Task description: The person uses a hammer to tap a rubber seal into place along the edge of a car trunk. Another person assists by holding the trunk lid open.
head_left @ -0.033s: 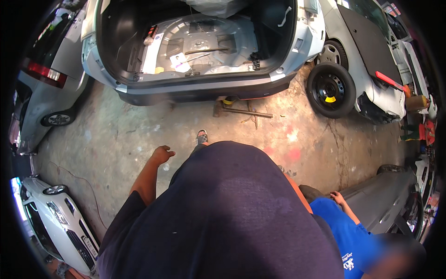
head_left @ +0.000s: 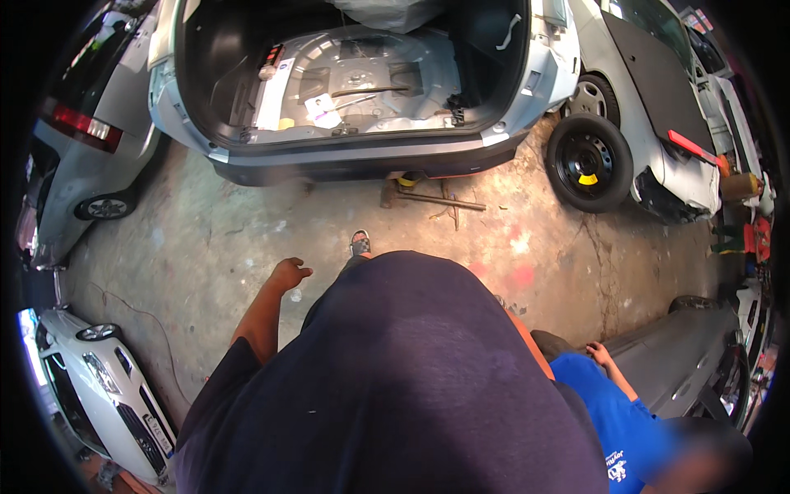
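Grey concrete floor is being crossed toward the open car boot; left hand, loosely curled and empty, is being swung below it. Right hand is hidden behind the torso.

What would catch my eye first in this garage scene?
The open car boot at the top, stripped to its bare spare-wheel well. A black spare wheel leans on the white car to the right. The person's left hand hangs empty over the stained concrete floor.

a stained concrete floor in daylight, parked cars around, a spare wheel leaning on one.
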`<state>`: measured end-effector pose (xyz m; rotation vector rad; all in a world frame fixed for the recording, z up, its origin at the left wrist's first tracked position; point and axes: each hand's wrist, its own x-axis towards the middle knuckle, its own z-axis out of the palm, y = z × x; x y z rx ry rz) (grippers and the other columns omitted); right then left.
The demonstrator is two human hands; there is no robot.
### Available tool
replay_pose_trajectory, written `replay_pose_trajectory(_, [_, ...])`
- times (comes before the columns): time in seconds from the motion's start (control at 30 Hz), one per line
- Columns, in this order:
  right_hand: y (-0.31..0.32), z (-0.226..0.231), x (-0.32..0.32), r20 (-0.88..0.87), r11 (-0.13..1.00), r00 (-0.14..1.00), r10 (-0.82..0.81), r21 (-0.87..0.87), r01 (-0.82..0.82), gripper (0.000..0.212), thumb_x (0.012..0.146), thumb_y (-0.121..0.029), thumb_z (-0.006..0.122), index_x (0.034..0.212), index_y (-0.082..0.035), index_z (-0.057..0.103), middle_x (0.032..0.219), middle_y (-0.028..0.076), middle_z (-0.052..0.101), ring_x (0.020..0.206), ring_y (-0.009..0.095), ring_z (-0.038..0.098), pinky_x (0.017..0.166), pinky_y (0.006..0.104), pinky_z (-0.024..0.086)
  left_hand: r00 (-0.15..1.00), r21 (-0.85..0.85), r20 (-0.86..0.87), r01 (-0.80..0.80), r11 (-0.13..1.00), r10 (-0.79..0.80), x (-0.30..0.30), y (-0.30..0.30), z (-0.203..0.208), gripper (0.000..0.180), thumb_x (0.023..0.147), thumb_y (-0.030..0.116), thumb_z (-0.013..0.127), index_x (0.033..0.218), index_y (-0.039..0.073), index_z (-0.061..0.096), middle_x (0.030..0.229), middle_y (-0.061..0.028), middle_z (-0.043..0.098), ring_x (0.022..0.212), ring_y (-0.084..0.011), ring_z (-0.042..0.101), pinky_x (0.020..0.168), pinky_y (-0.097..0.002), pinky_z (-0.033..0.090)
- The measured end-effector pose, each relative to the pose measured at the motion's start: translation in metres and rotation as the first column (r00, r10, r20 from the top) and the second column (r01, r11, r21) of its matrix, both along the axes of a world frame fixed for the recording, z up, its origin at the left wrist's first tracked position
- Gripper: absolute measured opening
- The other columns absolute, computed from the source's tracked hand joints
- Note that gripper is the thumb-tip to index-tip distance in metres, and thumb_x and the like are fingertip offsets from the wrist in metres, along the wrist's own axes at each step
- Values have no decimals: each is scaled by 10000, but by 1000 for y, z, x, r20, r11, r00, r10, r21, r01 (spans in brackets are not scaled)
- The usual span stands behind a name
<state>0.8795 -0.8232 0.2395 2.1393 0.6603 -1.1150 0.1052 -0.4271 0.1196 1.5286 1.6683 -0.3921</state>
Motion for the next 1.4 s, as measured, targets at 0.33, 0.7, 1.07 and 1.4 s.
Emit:
replay_pose_trajectory(0.33, [198, -155, -172, -543, 886, 836, 79, 422, 190, 287, 868, -200, 742, 843, 81, 791, 881, 239, 795, 730, 343, 766, 659, 503, 575, 992, 93, 95, 74, 993, -83, 14, 32, 20, 728, 931, 482, 861, 1444, -15, 720, 1356, -265, 770, 1314, -397, 724, 1142, -451, 557])
replay_pose_trajectory(0.7, [492, -2, -329, -674, 543, 677, 297, 702, 461, 761, 1054, -258, 781, 1723, -107, 449, 1457, 192, 676, 1198, 274, 690, 1029, 417, 585, 238, -423, 790, -456, 783, 566, 228, 266, 97, 269, 1078, 177, 750, 1276, 6, 693, 1093, -104, 751, 1091, -294, 783, 910, -366, 608])
replay_pose_trajectory(1.07, [373, -115, -351, -413, 918, 866, -281, 149, 369, 658, 980, -397, 759, 1517, -33, 649, 1361, 276, 758, 1278, 416, 734, 1080, 483, 582, 736, 61, -471, 578, 814, -487, 75, 688, -34, 339, 1002, 192, 664, 1301, 106, 798, 1324, -221, 782, 1256, -395, 749, 1078, -504, 597])
replay_pose_trajectory(1.4, [353, -146, -414, -471, 788, 735, -488, 124, 603, 549, 1034, -415, 699, 1432, -37, 689, 1264, 291, 771, 1236, 471, 723, 1082, 545, 560, 457, -141, -545, 776, 614, -703, 74, 679, -175, 425, 933, 357, 802, 1299, 143, 782, 1298, -165, 801, 1249, -403, 739, 1057, -554, 573])
